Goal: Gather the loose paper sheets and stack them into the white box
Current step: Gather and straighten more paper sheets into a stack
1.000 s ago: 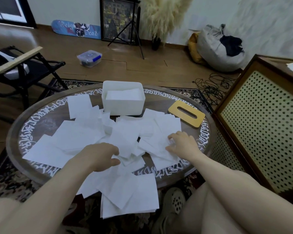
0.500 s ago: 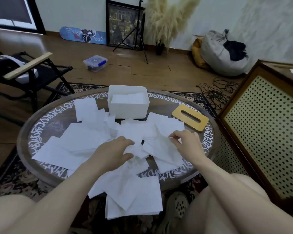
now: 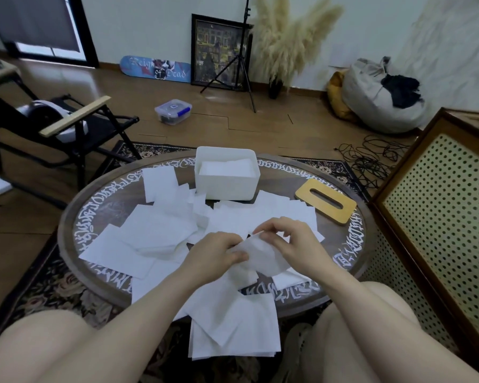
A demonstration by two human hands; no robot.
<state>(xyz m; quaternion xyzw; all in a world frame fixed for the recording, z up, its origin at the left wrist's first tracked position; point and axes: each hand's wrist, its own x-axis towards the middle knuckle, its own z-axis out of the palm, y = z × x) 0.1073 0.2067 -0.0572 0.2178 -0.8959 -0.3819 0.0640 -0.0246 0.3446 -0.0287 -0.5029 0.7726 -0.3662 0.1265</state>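
Observation:
Several loose white paper sheets lie scattered over the round wooden table, some hanging off its near edge. The white box stands at the table's far middle with paper lying inside it. My left hand and my right hand meet over the table's near middle and together hold one lifted sheet. My left thumb pinches its left edge, and my right fingers pinch its top edge.
A wooden lid with a slot lies on the table right of the box. A perforated cabinet stands close on the right, a black folding chair at the left. Cables and a plastic tub lie on the floor beyond.
Both hands have come together from apart over the sheets. They have lifted one sheet off the pile and now hold it between them.

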